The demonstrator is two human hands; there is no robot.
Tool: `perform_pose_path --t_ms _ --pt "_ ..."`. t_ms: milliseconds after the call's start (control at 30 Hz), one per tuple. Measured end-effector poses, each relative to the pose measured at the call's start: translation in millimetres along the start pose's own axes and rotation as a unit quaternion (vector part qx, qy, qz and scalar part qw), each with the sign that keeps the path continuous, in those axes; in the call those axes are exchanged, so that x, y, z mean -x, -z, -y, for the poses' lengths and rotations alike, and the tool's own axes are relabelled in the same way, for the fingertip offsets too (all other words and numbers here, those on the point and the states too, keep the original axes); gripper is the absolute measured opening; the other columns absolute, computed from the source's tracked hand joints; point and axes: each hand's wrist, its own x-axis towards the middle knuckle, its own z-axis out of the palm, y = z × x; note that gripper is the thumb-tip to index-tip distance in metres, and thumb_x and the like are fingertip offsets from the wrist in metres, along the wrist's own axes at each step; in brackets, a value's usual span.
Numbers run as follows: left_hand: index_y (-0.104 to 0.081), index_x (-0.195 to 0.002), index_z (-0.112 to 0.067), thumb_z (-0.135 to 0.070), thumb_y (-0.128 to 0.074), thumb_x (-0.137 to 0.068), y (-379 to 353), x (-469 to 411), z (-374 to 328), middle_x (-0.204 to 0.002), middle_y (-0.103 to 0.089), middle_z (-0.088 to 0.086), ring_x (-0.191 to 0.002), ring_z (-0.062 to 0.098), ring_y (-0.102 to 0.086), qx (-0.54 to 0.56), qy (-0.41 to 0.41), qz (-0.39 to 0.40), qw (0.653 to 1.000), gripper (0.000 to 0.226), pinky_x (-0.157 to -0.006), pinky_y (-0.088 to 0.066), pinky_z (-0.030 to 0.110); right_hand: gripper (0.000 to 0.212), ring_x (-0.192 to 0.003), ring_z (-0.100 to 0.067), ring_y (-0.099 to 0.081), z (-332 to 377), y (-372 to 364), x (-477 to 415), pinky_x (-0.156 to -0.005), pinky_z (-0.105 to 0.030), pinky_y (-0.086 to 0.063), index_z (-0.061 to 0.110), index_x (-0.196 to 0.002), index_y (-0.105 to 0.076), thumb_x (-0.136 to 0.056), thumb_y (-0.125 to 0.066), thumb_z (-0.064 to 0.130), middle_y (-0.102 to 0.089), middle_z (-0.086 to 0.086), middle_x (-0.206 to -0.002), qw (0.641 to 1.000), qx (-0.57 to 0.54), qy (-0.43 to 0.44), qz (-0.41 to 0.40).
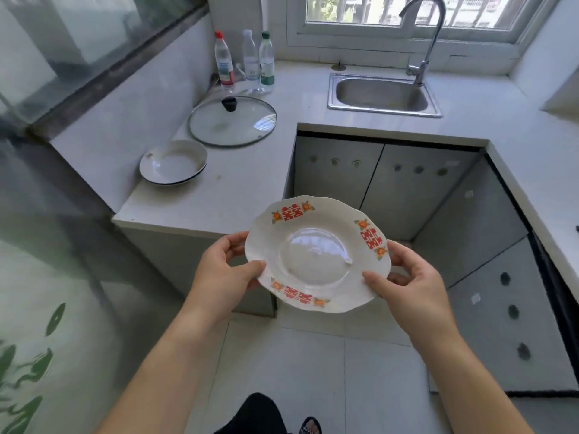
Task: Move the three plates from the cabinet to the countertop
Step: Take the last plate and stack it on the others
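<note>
I hold a white scalloped plate [316, 255] with red characters and orange flowers on its rim, level in the air in front of the counter's near corner. My left hand [224, 270] grips its left edge, thumb on top. My right hand [407, 277] grips its right edge the same way. On the white countertop [225, 189] to the left lies a stack of plain white plates with a dark rim [173, 162]; how many are stacked is unclear. The grey cabinet doors [376, 180] under the counter are shut.
A glass pot lid [232, 121] lies behind the stacked plates. Three plastic bottles [247, 62] stand in the back corner. A steel sink [383, 94] with a tall faucet [423, 39] sits under the window. A glass partition runs along the left.
</note>
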Motion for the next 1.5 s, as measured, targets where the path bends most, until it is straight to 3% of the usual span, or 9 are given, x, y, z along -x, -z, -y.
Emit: perform_pose_path --t_ms 200,367,533,700,867,1000,1100,1267,1500 --pt "-0.057 -0.102 -0.024 0.007 -0.061 -0.077 10 -90 -17 -0.107 -0.066 0.002 -0.092 0.018 -0.067 0.030 0.013 -0.057 0.998 0.040 -0.063 -0.052 0.024 0.048 -0.064 -0.004 -0.065 19 -50 -93 -0.056 -0.015 -0.054 0.022 -0.117 -0.059 -0.076 -0.070 0.000 -0.067 0.004 -0.098 0.999 0.026 0.001 0.035" --pt "-0.057 -0.111 -0.019 0.006 -0.061 -0.076 11 -176 -56 -0.107 -0.066 0.002 -0.089 0.017 -0.068 0.049 0.007 -0.063 0.997 0.043 -0.064 -0.054 0.026 0.048 -0.057 0.003 -0.062 57 -81 -174 -0.047 -0.009 -0.047 0.019 -0.116 -0.059 -0.076 -0.067 -0.005 -0.066 0.010 -0.092 0.999 0.037 0.022 0.032" --pt "-0.055 -0.114 -0.018 0.005 -0.063 -0.075 12 -251 -86 -0.110 -0.064 0.002 -0.092 0.020 -0.067 0.030 0.000 -0.041 0.999 0.046 -0.066 -0.057 0.028 0.052 -0.071 -0.012 -0.069 81 -111 -237 -0.066 -0.024 -0.057 0.028 -0.118 -0.055 -0.076 -0.071 0.002 -0.065 0.011 -0.097 0.998 0.055 0.042 0.008" --pt "-0.055 -0.115 -0.015 0.004 -0.064 -0.076 12 -300 -96 -0.108 -0.064 0.002 -0.085 0.016 -0.067 0.008 0.001 -0.054 0.999 0.045 -0.056 -0.057 0.021 0.052 -0.076 -0.018 -0.070 85 -132 -288 -0.067 -0.027 -0.058 0.031 -0.119 -0.055 -0.077 -0.072 0.006 -0.066 0.010 -0.101 0.997 0.065 0.027 0.017" --pt "-0.053 -0.109 -0.020 0.001 -0.067 -0.078 13 -335 -93 -0.108 -0.062 -0.002 -0.084 0.013 -0.067 0.023 0.024 -0.103 0.994 0.041 -0.051 -0.052 0.016 0.053 -0.078 -0.024 -0.070 85 -156 -358 -0.067 -0.037 -0.060 0.033 -0.121 -0.056 -0.078 -0.071 0.006 -0.066 0.011 -0.101 0.992 0.082 0.007 0.091" --pt "-0.055 -0.107 -0.023 0.002 -0.064 -0.078 12 -356 -91 -0.111 -0.061 -0.003 -0.091 0.013 -0.064 0.054 0.048 -0.208 0.976 0.039 -0.058 -0.054 0.023 0.051 -0.073 -0.013 -0.069 87 -186 -418 -0.054 -0.015 -0.050 0.034 -0.118 -0.055 -0.078 -0.071 0.008 -0.067 0.013 -0.098 0.976 0.116 0.015 0.182" --pt "-0.055 -0.110 -0.022 0.003 -0.062 -0.079 3 -362 -91 -0.111 -0.061 -0.005 -0.094 0.012 -0.063 0.081 0.069 -0.270 0.957 0.040 -0.061 -0.055 0.024 0.053 -0.071 -0.005 -0.068 95 -202 -460 -0.053 -0.014 -0.048 0.031 -0.122 -0.053 -0.077 -0.071 0.010 -0.063 0.013 -0.101 0.955 0.152 0.026 0.253" --pt "-0.053 -0.112 -0.022 0.005 -0.062 -0.080 -16 -365 -88 -0.107 -0.059 -0.010 -0.088 0.009 -0.063 0.101 0.092 -0.348 0.928 0.042 -0.056 -0.054 0.019 0.057 -0.077 -0.007 -0.067 91 -229 -503 -0.055 -0.018 -0.047 0.030 -0.129 -0.049 -0.078 -0.069 0.012 -0.061 0.012 -0.106 0.917 0.201 0.053 0.340" --pt "-0.053 -0.106 -0.025 0.006 -0.061 -0.081 -5 -328 -72 -0.105 -0.058 -0.009 -0.085 0.010 -0.063 0.125 0.124 -0.437 0.882 0.040 -0.057 -0.052 0.020 0.060 -0.070 -0.001 -0.065 84 -269 -486 -0.050 -0.013 -0.044 0.029 -0.132 -0.047 -0.079 -0.069 0.009 -0.059 0.017 -0.102 0.862 0.218 0.040 0.456"
